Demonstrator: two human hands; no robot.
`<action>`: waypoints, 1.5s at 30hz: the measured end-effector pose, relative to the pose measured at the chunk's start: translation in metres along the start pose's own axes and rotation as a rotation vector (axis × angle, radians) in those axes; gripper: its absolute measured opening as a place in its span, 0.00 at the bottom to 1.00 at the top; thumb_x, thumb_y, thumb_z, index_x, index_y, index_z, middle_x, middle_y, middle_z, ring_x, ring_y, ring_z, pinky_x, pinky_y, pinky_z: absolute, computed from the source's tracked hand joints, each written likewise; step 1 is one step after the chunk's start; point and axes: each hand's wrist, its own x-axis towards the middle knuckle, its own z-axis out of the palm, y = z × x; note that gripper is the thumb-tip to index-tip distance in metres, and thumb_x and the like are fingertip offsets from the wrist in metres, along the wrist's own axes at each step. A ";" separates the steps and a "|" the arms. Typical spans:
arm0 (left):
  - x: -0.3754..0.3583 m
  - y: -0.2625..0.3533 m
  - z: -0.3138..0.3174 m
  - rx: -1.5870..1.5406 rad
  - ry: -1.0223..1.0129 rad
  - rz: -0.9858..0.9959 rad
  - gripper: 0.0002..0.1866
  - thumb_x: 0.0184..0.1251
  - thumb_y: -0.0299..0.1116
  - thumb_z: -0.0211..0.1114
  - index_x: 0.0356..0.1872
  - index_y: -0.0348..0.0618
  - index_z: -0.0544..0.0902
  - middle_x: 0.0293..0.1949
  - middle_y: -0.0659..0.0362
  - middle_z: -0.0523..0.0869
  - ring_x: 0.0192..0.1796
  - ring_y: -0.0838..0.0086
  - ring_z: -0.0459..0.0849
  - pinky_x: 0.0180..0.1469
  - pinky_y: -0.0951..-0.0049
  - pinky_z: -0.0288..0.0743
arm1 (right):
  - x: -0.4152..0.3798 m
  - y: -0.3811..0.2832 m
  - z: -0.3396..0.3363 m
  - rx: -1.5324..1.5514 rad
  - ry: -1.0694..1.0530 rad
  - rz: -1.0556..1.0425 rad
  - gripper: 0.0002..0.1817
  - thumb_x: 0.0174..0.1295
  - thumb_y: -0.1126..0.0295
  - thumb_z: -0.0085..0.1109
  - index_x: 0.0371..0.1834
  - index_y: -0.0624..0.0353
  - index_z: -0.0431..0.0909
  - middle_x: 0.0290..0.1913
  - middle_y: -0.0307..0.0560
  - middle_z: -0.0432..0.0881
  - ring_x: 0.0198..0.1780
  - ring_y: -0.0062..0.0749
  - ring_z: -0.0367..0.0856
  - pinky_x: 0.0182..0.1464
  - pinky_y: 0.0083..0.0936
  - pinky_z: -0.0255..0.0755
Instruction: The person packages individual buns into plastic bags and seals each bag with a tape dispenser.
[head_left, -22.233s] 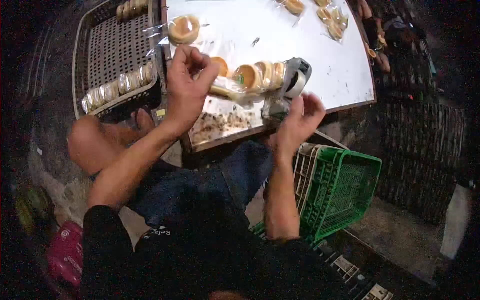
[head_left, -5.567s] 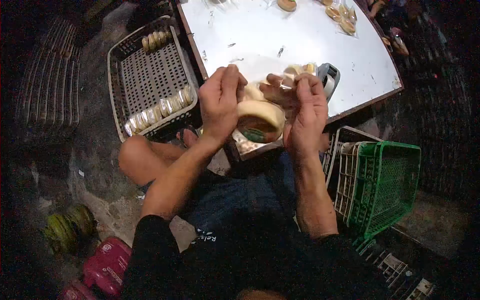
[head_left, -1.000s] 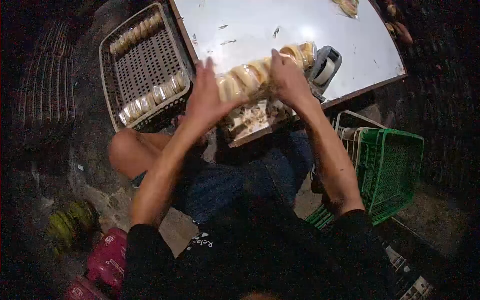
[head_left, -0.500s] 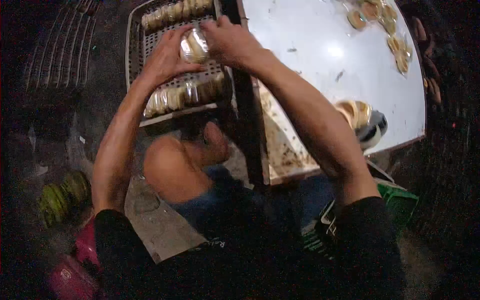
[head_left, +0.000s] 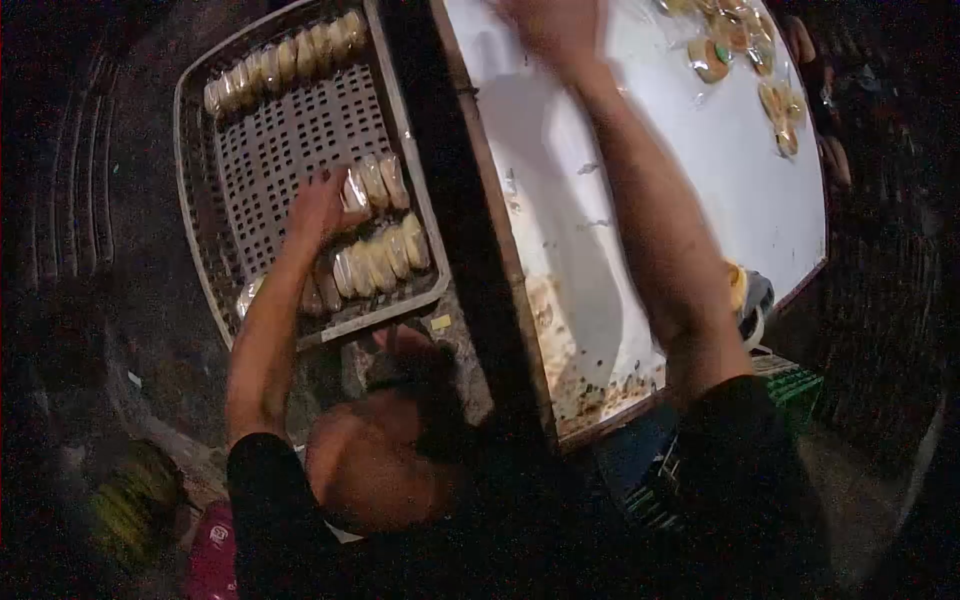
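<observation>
My left hand (head_left: 325, 212) is inside the crate (head_left: 408, 140), its fingers closed on the left end of a short row of clear-wrapped pale pieces (head_left: 374, 184). Below it, along the crate's near side, runs another row of wrapped pieces (head_left: 382, 262), and a third row (head_left: 285, 62) lines the far side. Over the white table (head_left: 560, 200), near the top edge of the view, my right hand (head_left: 555, 30) is smeared by motion. Its fingers are cut off by the frame, so what it holds cannot be made out.
More wrapped pieces (head_left: 735, 45) lie at the table's far right. A dark object with a pale handle (head_left: 757, 305) is at its near right corner, above a green crate (head_left: 792, 392). A green bunch (head_left: 135, 500) and a pink item (head_left: 212, 550) are at lower left.
My hands, together over the crate earlier around a wrapped piece, have separated. The left is down in the crate at a short row; the right has moved over the table. The view has shifted.
</observation>
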 end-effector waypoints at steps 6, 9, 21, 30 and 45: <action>-0.010 0.021 -0.029 0.076 -0.034 -0.015 0.53 0.39 0.59 0.76 0.68 0.48 0.62 0.64 0.43 0.66 0.62 0.40 0.68 0.58 0.47 0.72 | 0.027 0.289 0.005 -0.444 0.300 0.008 0.38 0.51 0.39 0.65 0.56 0.58 0.76 0.57 0.60 0.75 0.60 0.49 0.72 0.62 0.44 0.64; -0.001 0.022 -0.057 0.007 0.021 0.042 0.53 0.42 0.61 0.75 0.68 0.45 0.62 0.66 0.43 0.64 0.64 0.43 0.69 0.59 0.49 0.72 | -0.022 0.286 0.039 0.024 0.163 0.214 0.22 0.57 0.50 0.63 0.44 0.57 0.80 0.54 0.53 0.77 0.52 0.48 0.78 0.50 0.37 0.72; -0.097 0.267 -0.136 -0.447 0.270 0.838 0.29 0.52 0.45 0.73 0.52 0.42 0.76 0.48 0.53 0.83 0.51 0.61 0.82 0.60 0.59 0.71 | -0.331 0.035 -0.086 0.742 0.546 0.035 0.21 0.59 0.70 0.63 0.54 0.66 0.71 0.58 0.56 0.69 0.58 0.43 0.72 0.57 0.34 0.70; -0.210 0.331 -0.124 -1.378 0.434 0.153 0.43 0.69 0.69 0.30 0.37 0.35 0.79 0.21 0.59 0.76 0.25 0.71 0.77 0.38 0.72 0.74 | -0.422 0.053 -0.100 1.237 0.489 0.181 0.39 0.60 0.71 0.62 0.68 0.64 0.46 0.61 0.60 0.61 0.63 0.45 0.65 0.62 0.35 0.65; -0.315 0.364 -0.140 -1.608 0.501 0.343 0.21 0.78 0.42 0.47 0.35 0.34 0.81 0.26 0.58 0.83 0.32 0.77 0.82 0.35 0.77 0.77 | -0.440 0.056 -0.182 1.775 0.586 0.269 0.08 0.70 0.67 0.51 0.43 0.61 0.69 0.41 0.49 0.80 0.41 0.34 0.83 0.46 0.31 0.80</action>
